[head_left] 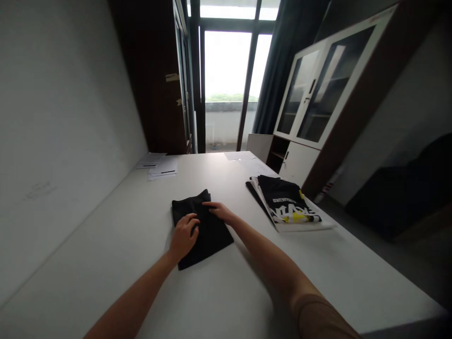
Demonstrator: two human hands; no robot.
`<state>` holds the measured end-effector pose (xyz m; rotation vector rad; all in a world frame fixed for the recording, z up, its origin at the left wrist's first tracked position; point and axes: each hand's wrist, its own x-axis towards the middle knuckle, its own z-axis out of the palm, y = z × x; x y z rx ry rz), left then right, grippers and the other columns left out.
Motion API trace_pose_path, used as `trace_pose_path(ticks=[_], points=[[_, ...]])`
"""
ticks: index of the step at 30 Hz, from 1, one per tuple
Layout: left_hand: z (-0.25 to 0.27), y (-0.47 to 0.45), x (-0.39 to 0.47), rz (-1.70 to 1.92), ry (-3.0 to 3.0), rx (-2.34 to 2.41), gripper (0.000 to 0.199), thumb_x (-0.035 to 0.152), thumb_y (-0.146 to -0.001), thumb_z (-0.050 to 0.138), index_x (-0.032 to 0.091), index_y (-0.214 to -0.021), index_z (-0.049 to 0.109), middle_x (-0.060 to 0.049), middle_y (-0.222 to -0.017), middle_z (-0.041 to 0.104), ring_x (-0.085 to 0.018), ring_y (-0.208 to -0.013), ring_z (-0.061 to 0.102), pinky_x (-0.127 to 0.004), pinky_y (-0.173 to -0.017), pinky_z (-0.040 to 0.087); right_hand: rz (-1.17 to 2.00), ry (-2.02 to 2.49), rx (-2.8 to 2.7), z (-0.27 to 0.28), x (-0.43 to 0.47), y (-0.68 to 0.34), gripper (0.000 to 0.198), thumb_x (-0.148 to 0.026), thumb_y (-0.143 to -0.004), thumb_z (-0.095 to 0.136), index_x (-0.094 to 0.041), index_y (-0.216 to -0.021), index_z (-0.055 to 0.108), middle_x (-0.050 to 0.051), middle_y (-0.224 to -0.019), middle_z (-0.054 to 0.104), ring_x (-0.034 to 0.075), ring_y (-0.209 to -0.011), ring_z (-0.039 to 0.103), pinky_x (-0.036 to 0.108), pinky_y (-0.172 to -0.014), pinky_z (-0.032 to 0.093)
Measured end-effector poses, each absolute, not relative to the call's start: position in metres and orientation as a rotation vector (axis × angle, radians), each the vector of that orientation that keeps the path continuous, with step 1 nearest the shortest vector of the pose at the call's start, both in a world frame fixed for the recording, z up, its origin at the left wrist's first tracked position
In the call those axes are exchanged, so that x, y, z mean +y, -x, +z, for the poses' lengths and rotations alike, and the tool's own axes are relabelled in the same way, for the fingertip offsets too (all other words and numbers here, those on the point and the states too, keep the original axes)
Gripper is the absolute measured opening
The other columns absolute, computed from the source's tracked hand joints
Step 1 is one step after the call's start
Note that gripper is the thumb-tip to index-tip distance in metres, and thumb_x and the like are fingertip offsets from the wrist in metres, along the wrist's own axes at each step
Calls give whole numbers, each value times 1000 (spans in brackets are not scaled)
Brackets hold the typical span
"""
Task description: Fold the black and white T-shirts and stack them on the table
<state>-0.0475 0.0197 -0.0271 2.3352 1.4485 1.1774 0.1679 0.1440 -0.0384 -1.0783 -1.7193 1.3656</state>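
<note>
A folded black garment (206, 240) lies flat on the white table (141, 216), its far edge slightly raised at one corner. My left hand (184, 235) rests on the garment's left part with the fingers bent and apart. Near the far right edge of the cloth, my right hand (219, 212) lies on top with the fingers stretched out. Neither hand grips the fabric visibly. Off to the right sits a stack of folded shirts (282, 193), the top one black with white and yellow print.
Papers (164, 165) lie at the table's far left, and more sheets (254, 165) at the far right. A white wall (63, 141) borders the left side. Beyond the table are a glass door (226, 70) and a cabinet (318, 94) with glass panes.
</note>
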Motion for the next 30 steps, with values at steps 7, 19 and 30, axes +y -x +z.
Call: trace_pose_path(ticks=[7, 19, 30], points=[[-59, 69, 50, 1096, -2241, 1574, 19, 22, -93, 53, 22, -104, 69, -9, -127, 62, -28, -119, 60, -50, -109, 47, 1441, 1038, -1492, 10, 156, -231, 51, -20, -81, 66, -26, -131, 70, 1, -102, 77, 19, -88, 71, 33, -82, 60], [-67, 69, 49, 865, -2368, 1622, 20, 24, -93, 55, 23, -105, 70, -10, -130, 62, -27, -122, 57, -49, -110, 44, 1128, 1245, -1368, 117, 167, -388, 50, -16, -84, 67, -17, -135, 67, 7, -106, 78, 19, -86, 74, 36, -87, 60], [-63, 65, 46, 822, -2405, 1632, 23, 25, -92, 56, 23, -111, 69, -10, -132, 63, -27, -122, 57, -46, -110, 44, 689, 1891, -1088, 60, 160, -543, 56, -15, -87, 61, -7, -142, 58, 21, -113, 74, 22, -86, 73, 33, -79, 57]])
